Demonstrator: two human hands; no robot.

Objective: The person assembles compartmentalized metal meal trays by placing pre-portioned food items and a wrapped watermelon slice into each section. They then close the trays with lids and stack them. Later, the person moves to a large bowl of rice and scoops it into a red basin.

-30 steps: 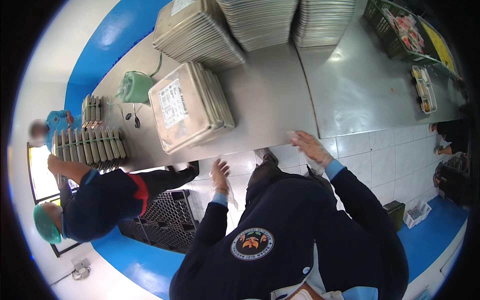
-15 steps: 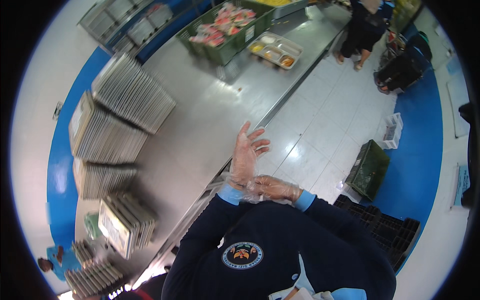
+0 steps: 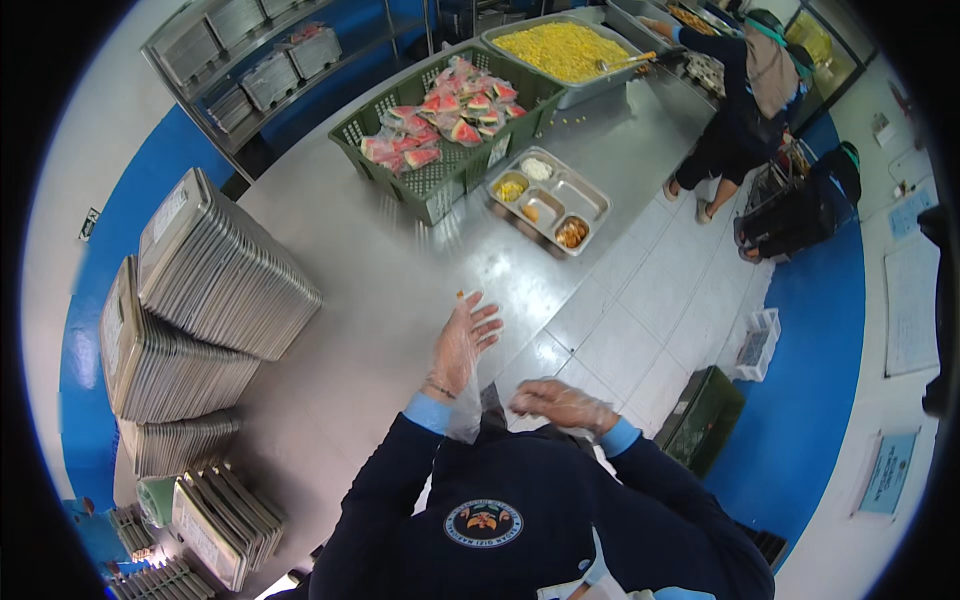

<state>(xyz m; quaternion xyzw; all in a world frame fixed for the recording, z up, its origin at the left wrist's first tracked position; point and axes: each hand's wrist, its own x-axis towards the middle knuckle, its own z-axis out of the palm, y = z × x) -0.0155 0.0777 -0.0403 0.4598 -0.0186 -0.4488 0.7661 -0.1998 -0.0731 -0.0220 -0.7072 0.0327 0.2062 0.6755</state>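
Both my hands wear clear plastic gloves. My left hand [image 3: 462, 350] is raised beside the edge of the steel table [image 3: 370, 300], its fingers spread and holding nothing. The loose glove cuff hangs around its wrist. My right hand [image 3: 562, 402] is in front of my chest, apart from the left, with fingers loosely bent and nothing seen in them. Farther along the table lies a metal compartment tray [image 3: 572, 190] with portions of food in several sections. Beside it stands a green crate [image 3: 440, 200] holding wrapped watermelon slices [image 3: 465, 130].
Tall stacks of metal trays [image 3: 230, 270] line the table's left side. A large pan of yellow food [image 3: 560, 50] with a serving spoon [image 3: 625, 62] sits at the far end. Two people [image 3: 745, 90] are at the far right. A green crate [image 3: 700, 420] and white basket [image 3: 758, 345] stand right.
My right hand has let go of the left glove's cuff and moved away from the wrist. The view has shifted, bringing more of the table's far end into sight.
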